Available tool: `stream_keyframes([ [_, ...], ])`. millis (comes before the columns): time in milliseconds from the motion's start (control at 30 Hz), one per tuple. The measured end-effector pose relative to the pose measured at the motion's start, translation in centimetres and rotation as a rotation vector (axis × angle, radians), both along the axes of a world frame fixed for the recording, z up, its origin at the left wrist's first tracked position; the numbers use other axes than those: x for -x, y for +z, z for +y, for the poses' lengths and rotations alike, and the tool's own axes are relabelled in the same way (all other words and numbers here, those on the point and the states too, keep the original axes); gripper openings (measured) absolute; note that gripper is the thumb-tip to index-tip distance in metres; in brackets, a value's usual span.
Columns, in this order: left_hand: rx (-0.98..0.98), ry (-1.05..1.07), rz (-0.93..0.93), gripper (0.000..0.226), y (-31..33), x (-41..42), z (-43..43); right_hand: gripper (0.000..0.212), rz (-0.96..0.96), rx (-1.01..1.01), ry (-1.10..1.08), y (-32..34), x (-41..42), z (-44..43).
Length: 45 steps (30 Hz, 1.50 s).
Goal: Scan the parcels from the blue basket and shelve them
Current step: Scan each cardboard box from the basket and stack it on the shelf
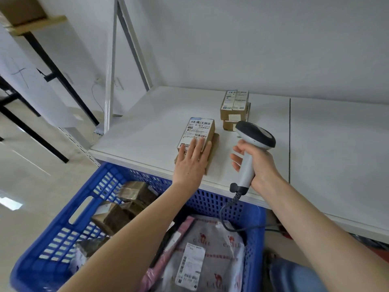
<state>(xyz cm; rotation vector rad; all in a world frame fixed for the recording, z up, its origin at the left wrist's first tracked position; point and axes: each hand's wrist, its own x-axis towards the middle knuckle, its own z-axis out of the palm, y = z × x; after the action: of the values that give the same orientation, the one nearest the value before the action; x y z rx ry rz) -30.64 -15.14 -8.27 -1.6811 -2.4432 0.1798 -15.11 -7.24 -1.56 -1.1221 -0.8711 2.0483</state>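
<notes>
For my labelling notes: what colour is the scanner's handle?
The scanner handle is light grey, its head darker. Head view.

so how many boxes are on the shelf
4 visible: a labelled box under the left hand, atop a lower box near the shelf front; further back, a rear top box on a rear bottom box. The scanner overlaps that stack, so more may hide.

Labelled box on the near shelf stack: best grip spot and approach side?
Pinch the labelled box across its narrow width, on the two long side faces, coming from above at the shelf's front edge. It lies flat atop another box, both sides clear. The left hand rests flat on its near end; the right hand holds the scanner.
</notes>
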Motion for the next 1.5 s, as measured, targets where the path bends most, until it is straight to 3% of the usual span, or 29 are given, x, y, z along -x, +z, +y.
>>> stream_keyframes([
  [500,-0.064,0.014,-0.128,0.092,1.1,8.3,9.0,0.02,0.093,0.058,-0.077,-0.6,1.4,2.6],
  [1200,-0.175,0.039,-0.178,0.069,2.5,12.3,17.5,0.023,0.052,0.054,-0.114,-1.1,2.9,4.2],
  [1500,-0.152,0.031,-0.098,0.076,2.2,13.9,18.8,0.02,0.047,0.065,-0.119,-1.4,2.9,4.7],
])
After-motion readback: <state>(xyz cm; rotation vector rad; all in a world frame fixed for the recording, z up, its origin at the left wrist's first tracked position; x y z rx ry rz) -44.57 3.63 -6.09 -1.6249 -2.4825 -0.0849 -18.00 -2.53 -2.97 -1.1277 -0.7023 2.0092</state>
